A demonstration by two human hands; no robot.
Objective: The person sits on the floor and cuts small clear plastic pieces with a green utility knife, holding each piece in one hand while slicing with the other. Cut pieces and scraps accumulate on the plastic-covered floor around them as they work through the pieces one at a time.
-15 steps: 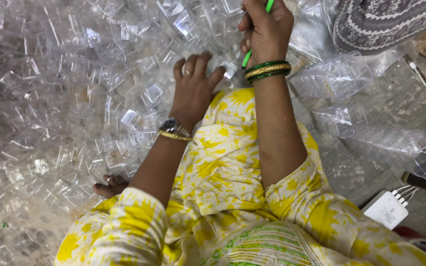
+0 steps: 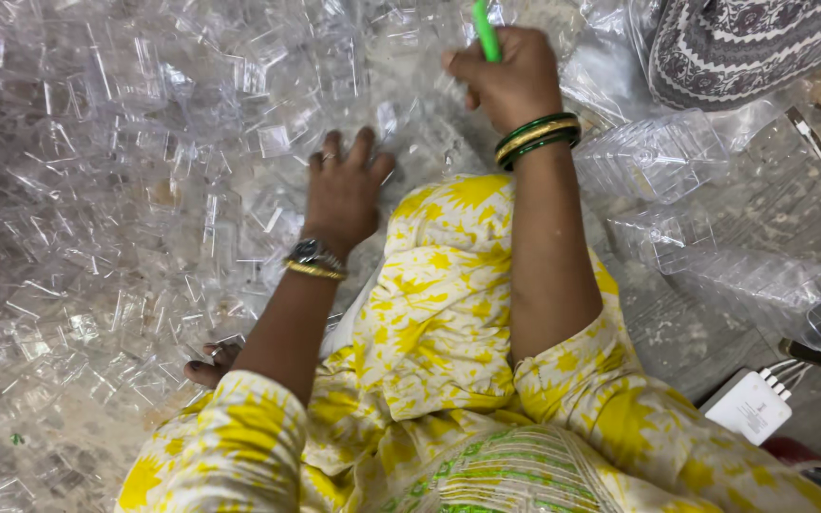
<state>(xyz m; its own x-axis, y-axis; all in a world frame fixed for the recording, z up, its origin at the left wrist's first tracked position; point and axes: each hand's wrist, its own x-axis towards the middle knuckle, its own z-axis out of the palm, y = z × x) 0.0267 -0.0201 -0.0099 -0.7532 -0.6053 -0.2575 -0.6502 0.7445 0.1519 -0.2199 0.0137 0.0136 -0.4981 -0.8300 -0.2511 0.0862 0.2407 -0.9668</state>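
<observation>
My left hand (image 2: 344,195) lies palm down, fingers spread, on a large heap of small clear plastic pieces (image 2: 125,209). It wears a wristwatch and a thin gold bangle. My right hand (image 2: 510,81) is farther up, fist closed around a thin green stick-like tool (image 2: 485,30) that points upward. Green and gold bangles ring that wrist. My raised knee in yellow flowered cloth (image 2: 448,285) sits between the two arms. Whether the left hand grips any piece underneath is hidden.
Clear plastic bags filled with stacked clear pieces (image 2: 705,218) lie to the right. A patterned grey cloth (image 2: 753,38) is at the top right. A white charger block (image 2: 748,407) with cables sits at the lower right. My bare toes (image 2: 209,363) show at the lower left.
My left hand has flattened and slid slightly down onto the heap. My right hand holds the green tool in much the same place.
</observation>
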